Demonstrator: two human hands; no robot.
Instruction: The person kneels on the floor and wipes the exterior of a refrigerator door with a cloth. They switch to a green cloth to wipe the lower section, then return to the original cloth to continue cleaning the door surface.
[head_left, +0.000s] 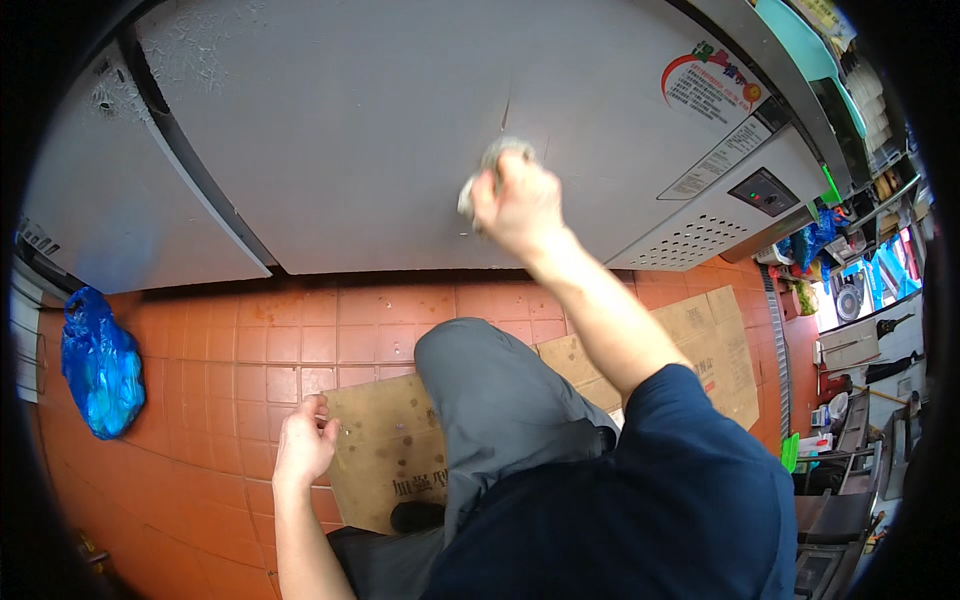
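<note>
My right hand (525, 206) presses a crumpled pale cloth (508, 145) against the grey front panel (352, 150) of a metal appliance. The fingers wrap around the cloth and hide part of it. Thin dark streaks or scratches run down the panel just beyond the cloth. Off to the left, my left hand (306, 442) hangs over the edge of a flattened cardboard sheet (390, 442). Its fingers are loosely bent and apart, with nothing in them. One bent knee in grey trousers (495, 382) lies between my arms.
A tied blue plastic bag (102, 367) lies on the orange tiled floor (195, 420) at left. The appliance has a control panel (763, 192) with a green light and a vent grille (686, 241). Another grey panel (112, 195) adjoins it. Cluttered shelving (874, 202) lines the right.
</note>
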